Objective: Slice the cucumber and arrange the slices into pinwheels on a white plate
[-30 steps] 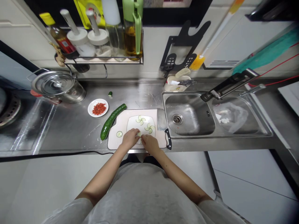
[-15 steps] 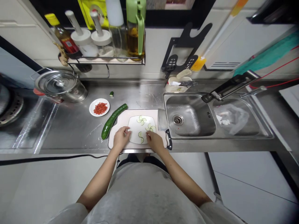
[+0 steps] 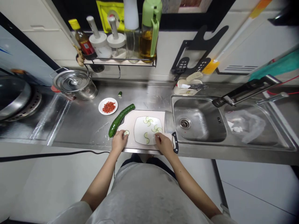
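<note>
Cucumber slice [image 3: 126,133], thin, likely slippery, best pinched by its rim, touches the curled left hand [image 3: 118,141], grip unclear, while the right hand [image 3: 164,143] rests open on the plate [image 3: 140,125].

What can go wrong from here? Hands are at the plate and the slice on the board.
1. The knife lies right beside the right hand, handle near the front edge of the counter: a bump might cut the hand or drop it.
2. The left hand touches a cucumber slice next to the whole cucumber, which a nudge may roll.
</note>
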The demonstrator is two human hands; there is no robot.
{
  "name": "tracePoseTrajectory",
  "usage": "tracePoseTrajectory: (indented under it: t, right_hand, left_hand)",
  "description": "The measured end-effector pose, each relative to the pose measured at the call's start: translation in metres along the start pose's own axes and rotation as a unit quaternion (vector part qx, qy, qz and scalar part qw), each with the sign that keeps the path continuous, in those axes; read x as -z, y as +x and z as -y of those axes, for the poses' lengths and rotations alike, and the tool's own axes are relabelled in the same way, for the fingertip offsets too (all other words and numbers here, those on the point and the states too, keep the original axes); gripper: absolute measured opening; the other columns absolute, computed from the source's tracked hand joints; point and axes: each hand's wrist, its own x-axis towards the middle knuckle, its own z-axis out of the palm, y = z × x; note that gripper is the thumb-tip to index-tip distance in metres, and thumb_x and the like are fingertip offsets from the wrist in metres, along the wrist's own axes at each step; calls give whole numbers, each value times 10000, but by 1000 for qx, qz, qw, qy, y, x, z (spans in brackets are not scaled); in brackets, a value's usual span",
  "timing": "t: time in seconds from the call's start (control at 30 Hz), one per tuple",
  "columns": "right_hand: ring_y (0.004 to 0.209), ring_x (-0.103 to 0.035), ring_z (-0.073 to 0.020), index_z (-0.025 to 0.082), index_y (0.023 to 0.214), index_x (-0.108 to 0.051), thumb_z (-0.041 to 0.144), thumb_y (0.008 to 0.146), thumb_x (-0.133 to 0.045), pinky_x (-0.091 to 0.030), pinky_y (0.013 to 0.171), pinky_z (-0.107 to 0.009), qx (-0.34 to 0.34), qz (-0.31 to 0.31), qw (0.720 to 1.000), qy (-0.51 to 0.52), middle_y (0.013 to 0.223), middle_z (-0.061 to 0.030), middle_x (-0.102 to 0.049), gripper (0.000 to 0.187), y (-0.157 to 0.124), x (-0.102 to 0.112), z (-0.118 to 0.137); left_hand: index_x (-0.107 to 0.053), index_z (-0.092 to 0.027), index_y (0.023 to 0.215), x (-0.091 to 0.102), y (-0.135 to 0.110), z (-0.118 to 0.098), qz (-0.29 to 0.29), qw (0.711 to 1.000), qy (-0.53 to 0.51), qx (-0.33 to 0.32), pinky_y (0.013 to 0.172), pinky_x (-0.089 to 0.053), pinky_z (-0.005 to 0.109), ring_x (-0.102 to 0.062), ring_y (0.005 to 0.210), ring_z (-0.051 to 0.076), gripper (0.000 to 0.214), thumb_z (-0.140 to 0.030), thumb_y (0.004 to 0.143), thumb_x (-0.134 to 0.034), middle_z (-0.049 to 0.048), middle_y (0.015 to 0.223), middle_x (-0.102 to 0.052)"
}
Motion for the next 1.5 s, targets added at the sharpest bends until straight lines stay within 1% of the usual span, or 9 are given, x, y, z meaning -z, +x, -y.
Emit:
tracePoseTrajectory:
  t: [0.13, 0.2, 0.3, 0.6, 0.8, 0.97, 1.17, 1.33, 1.5]
  right_hand:
    - [865, -647, -183, 207, 1080, -653, 290, 922, -396, -443, 731, -255, 29, 12, 999, 9, 939, -55, -714, 313, -1, -7, 2]
    - [936, -639, -182, 222, 1100, -653, 275, 926, -395, -448, 784, -262, 56, 32, 998, 4, 1023, -50, -707, 316, -1, -11, 3]
    - [971, -632, -183, 239, 1121, -653, 278, 930, -408, -453, 807, -271, 84, 71, 994, -17, 1067, -45, -698, 313, -3, -16, 6]
    - [1043, -620, -195, 223, 1189, -623, 268, 926, -421, -456, 871, -293, 57, 95, 993, -32, 1152, -56, -677, 334, -4, -12, 10]
    - [1033, -626, -207, 222, 1175, -626, 270, 930, -422, -461, 849, -305, 66, 89, 994, -23, 1133, -51, -685, 322, -3, -13, 8]
    - [1009, -632, -211, 217, 1173, -626, 280, 931, -428, -461, 843, -317, 79, 85, 993, -15, 1129, -60, -685, 319, -3, -14, 9]
    - [981, -641, -213, 204, 1167, -629, 283, 930, -431, -467, 812, -317, 82, 85, 993, -14, 1102, -65, -692, 318, -2, -11, 11]
    - [952, -642, -196, 207, 1154, -632, 260, 925, -430, -463, 807, -303, 80, 81, 993, -6, 1087, -58, -697, 310, -2, -9, 17]
    - [904, -641, -180, 211, 1163, -631, 270, 930, -417, -461, 811, -291, 94, 84, 992, 4, 1035, -61, -706, 322, 2, -7, 27]
  left_hand:
    - [-629, -209, 1102, -1, 1, -1, -9, 1000, 12, 10, 756, -445, 291, -609, 855, 200, 321, -368, 837, -545, 75, 962, -623]
    - [-637, -214, 1086, -1, 1, 1, -9, 1000, 21, 12, 759, -444, 293, -609, 868, 202, 303, -362, 844, -533, 76, 985, -617]
    - [-649, -224, 1059, -1, 0, 3, -8, 999, 29, 15, 755, -440, 288, -608, 874, 197, 275, -351, 847, -528, 70, 1019, -612]
    - [-648, -226, 944, -2, 5, -3, -17, 999, 12, 27, 733, -424, 273, -598, 819, 177, 171, -299, 813, -567, 41, 972, -626]
    - [-642, -219, 1025, -3, 4, -2, -19, 999, 2, 36, 738, -427, 289, -599, 838, 199, 243, -291, 805, -568, 62, 935, -633]
    - [-652, -209, 963, -1, 1, -3, -25, 999, 3, 30, 741, -432, 292, -601, 841, 201, 201, -304, 815, -554, 72, 960, -628]
    - [-624, -205, 879, -1, 3, -5, -31, 998, -8, 47, 700, -413, 268, -587, 769, 175, 113, -264, 808, -559, 47, 879, -637]
    - [-642, -216, 906, 2, 2, -2, -30, 998, -36, 45, 677, -397, 254, -589, 730, 160, 128, -252, 812, -562, 28, 834, -667]
    - [-669, -234, 915, 6, -3, 0, -44, 997, -4, 65, 615, -369, 258, -596, 741, 183, 159, -282, 825, -547, 37, 859, -682]
